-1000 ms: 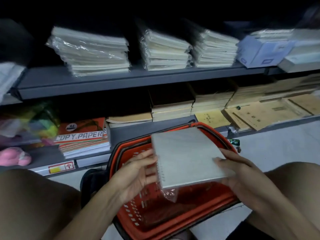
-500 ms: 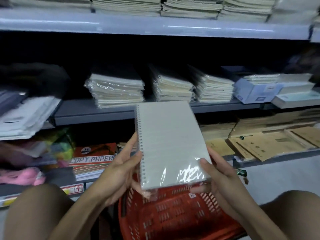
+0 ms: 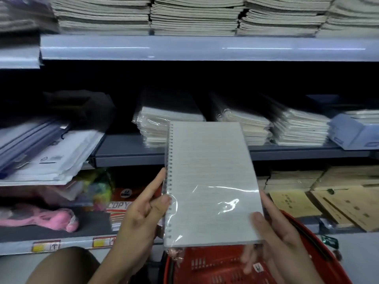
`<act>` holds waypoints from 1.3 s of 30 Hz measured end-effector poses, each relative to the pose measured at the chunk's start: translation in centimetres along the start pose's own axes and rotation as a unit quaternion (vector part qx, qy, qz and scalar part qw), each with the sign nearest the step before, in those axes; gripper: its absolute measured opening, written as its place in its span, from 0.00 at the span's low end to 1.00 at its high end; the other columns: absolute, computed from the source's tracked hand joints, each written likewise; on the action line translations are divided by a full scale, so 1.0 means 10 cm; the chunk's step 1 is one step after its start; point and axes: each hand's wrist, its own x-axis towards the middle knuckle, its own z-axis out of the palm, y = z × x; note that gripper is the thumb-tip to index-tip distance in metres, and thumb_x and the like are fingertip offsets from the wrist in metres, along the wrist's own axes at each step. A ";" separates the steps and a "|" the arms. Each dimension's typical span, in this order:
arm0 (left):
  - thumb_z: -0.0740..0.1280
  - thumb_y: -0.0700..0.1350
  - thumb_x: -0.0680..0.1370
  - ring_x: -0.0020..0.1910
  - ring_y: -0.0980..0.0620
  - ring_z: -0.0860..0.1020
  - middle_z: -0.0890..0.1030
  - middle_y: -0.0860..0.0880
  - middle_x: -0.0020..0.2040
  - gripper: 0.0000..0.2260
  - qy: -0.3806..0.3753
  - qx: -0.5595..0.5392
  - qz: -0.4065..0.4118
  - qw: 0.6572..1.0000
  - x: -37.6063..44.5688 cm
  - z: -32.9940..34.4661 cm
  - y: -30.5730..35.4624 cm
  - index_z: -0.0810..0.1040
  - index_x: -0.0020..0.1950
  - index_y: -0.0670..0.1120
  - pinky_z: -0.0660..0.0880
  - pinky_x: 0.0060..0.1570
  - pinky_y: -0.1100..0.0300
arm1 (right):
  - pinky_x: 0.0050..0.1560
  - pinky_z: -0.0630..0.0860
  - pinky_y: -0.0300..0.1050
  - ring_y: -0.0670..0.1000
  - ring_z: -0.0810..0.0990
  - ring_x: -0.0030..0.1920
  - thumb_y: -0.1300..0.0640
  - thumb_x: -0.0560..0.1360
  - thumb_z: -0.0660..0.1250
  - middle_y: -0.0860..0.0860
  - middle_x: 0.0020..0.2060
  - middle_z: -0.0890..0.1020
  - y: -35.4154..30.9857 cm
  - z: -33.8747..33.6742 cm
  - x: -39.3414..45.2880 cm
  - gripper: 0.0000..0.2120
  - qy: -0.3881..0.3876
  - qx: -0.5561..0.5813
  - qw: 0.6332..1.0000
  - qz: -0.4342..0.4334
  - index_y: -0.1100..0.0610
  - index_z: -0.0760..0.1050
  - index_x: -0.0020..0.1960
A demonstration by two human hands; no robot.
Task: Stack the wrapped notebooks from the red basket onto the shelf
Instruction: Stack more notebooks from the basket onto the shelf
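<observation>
Here, both hands — left hand, right hand — grip a glossy plastic-wrapped spiral notebook.

Above fingertips – dark open gap btwn notebook stacks and upper shelf, room to pass. Left of fingers, black bag + envelopes block. Basket rim sits just beneath the fingers.

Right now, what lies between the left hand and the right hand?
In the head view, only the wrapped spiral notebook lies between the left hand and the right hand; both hold its lower edges above the red basket.
</observation>
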 end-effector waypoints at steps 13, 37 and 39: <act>0.64 0.44 0.79 0.51 0.45 0.85 0.85 0.42 0.56 0.19 0.116 0.006 0.065 0.991 0.95 -0.51 0.65 0.72 0.70 0.48 0.83 0.41 0.55 | 0.23 0.77 0.44 0.53 0.76 0.25 0.56 0.82 0.61 0.57 0.50 0.87 -0.32 0.73 1.31 0.19 -0.085 -0.034 0.994 -0.057 0.41 0.71 0.71; 0.72 0.47 0.73 0.47 0.63 0.82 0.83 0.54 0.59 0.14 0.324 0.211 0.251 0.887 1.18 -0.26 0.49 0.81 0.58 0.57 0.76 0.44 0.75 | 0.36 0.83 0.45 0.55 0.83 0.34 0.62 0.72 0.74 0.58 0.40 0.86 -0.19 0.93 1.85 0.21 0.098 0.006 0.986 -0.137 0.51 0.77 0.63; 0.72 0.45 0.75 0.46 0.65 0.81 0.82 0.54 0.60 0.12 0.323 0.222 0.245 0.887 1.35 -0.31 0.51 0.82 0.58 0.52 0.74 0.43 0.77 | 0.32 0.80 0.43 0.52 0.80 0.32 0.59 0.73 0.74 0.55 0.36 0.85 -0.21 0.97 1.98 0.21 0.110 -0.017 0.984 -0.141 0.49 0.77 0.65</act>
